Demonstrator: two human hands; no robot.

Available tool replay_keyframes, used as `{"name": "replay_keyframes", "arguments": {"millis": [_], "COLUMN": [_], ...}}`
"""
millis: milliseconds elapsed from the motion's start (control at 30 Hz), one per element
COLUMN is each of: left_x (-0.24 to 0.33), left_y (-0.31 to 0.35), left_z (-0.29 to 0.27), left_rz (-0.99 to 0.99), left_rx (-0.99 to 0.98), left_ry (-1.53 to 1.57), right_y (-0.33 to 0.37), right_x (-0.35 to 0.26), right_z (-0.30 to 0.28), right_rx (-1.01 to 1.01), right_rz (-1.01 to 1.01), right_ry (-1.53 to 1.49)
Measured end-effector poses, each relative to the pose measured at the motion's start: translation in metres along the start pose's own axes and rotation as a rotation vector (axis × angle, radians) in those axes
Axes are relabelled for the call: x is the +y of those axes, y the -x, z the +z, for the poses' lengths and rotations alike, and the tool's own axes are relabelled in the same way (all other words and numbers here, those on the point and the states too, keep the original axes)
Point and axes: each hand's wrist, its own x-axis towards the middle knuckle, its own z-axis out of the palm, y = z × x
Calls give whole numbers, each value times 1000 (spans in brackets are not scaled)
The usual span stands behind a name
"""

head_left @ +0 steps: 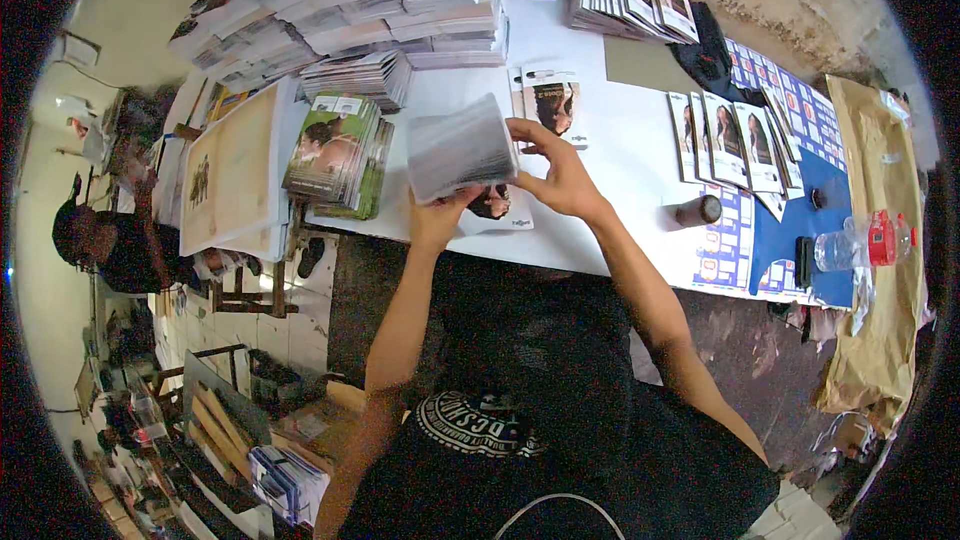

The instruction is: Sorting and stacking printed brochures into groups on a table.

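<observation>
Holding a blurred grey-white rectangular paper stack [460, 145], I'm supporting its lower edge with my left hand [436, 221], clasping its right side with my right hand [560, 181].

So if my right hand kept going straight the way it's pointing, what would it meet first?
The blurred grey-white rectangular paper stack: the fingers of your right hand already seem to touch its right edge, though depth there is hard to judge.

White table [575, 235]: spanned upper centre. Stained, patchy wall [800, 0]: rose at upper right. Pale tiled floor [307, 325]: lay left of centre, beside wooden frame [245, 308].
</observation>
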Motion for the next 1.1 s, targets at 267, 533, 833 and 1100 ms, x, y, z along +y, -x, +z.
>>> {"name": "replay_keyframes", "arguments": {"millis": [267, 533, 833, 1100], "left_x": [-49, -62, 62, 66], "left_y": [23, -2, -5, 2], "left_z": [-16, -23, -6, -23], "left_rz": [91, 401, 503, 397], "left_rx": [-122, -70, -446, -497], "left_ry": [195, -494, -1112, -1171], "right_y": [30, 40, 83, 68], "right_x": [22, 14, 5, -15], "right_z": [14, 28, -32, -16], "right_rx": [144, -15, 419, -70], "right_rz": [-87, -50, 126, -19], "right_ry": [25, -23, -89, 355]}}
